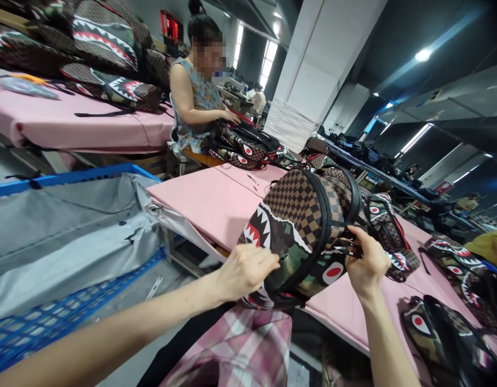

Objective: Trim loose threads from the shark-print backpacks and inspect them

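Note:
A backpack point(292, 209) with a brown check top, green camouflage and a shark-mouth print is tilted at the pink table's near edge, above my lap. My left hand point(248, 270) is closed against its front panel, beside the red and white teeth, gripping the material; its fingertips are partly hidden. On the bag's side, near the black piping and the red eye print, my right hand point(365, 260) is closed with fingers curled. A thin silvery tool point(345, 249) shows between those fingers, pointing at the bag; its exact kind is too small to tell.
More shark-print bags point(393, 231) lie along the pink table point(200, 196), on the right and at its far end. A co-worker point(197, 91) sits handling another bag. To the left stands a blue-rimmed bin point(141, 172) with grey lining. Behind it, bags are piled on another pink table point(99, 129).

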`<state>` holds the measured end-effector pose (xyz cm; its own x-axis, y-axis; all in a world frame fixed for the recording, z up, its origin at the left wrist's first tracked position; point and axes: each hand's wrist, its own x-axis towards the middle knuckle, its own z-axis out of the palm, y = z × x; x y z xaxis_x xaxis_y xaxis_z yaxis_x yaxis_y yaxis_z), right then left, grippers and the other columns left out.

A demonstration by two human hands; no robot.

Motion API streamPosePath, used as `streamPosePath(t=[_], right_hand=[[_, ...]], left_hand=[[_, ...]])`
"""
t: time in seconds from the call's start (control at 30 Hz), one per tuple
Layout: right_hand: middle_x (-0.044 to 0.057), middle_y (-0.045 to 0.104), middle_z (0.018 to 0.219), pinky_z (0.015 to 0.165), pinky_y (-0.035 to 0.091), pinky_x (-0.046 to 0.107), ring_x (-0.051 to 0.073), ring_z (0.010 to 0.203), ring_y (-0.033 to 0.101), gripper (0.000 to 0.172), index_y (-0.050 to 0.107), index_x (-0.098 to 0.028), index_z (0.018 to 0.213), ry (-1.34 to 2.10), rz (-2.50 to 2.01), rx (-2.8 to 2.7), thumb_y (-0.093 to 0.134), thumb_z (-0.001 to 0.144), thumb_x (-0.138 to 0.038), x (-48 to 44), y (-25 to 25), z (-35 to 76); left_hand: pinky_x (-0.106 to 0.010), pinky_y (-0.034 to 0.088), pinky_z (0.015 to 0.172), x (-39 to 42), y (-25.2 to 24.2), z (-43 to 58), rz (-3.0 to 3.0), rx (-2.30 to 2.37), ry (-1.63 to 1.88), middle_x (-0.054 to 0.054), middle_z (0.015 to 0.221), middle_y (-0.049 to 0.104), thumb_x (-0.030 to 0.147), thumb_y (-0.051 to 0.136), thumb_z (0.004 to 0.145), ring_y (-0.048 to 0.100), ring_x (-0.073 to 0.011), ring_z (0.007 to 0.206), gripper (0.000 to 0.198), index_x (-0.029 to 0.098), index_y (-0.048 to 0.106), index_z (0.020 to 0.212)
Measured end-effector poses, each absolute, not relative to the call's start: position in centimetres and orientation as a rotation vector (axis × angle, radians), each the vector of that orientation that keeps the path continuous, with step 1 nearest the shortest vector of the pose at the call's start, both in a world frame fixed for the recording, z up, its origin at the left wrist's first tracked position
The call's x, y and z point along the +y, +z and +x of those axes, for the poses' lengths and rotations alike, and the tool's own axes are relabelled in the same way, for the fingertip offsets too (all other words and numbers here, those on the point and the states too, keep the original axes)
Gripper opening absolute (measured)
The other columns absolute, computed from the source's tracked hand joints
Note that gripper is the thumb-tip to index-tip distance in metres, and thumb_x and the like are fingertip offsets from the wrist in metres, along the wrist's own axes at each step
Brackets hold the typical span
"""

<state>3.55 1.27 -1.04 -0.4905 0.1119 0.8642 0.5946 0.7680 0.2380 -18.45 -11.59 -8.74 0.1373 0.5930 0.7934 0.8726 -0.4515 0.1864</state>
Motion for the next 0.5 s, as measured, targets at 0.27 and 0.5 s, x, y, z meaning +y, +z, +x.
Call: streamPosePath(t=[0.27,0.5], right_hand=[[0.002,0.06,0.079,0.06,0.042,0.025,0.014,0.063,0.056,0.027,0.057,-0.02,0.106,-0.231,-0.703,-2.018,0.048,0.08,-0.017,4.0,-1.7,3.9],[-0.003,0.049,0.066,0.054,0.039,0.023,0.011,0.055,0.047,0.021,0.059,-0.021,0.101,-0.019,-0.738,-1.99,0.053,0.084,-0.031,4.7,-1.9,6.5]], left_hand=[[-0.026,0.04,0.06,-10.1,-10.1,-16.0,-2.317,-1.433,-1.271,-0.003,0.071,0.068,0.028,0.049,0.088,0.06,-0.0128,0.062,0.02,0.017,0.064,0.095],[-0.032,0.044,0.082,-4.4,-7.2,-25.1,-1.807,-1.946,-1.918,-0.007,0.108,0.066,0.044,0.043,0.086,0.059,-0.0195,0.098,0.037,0.02,0.063,0.105]])
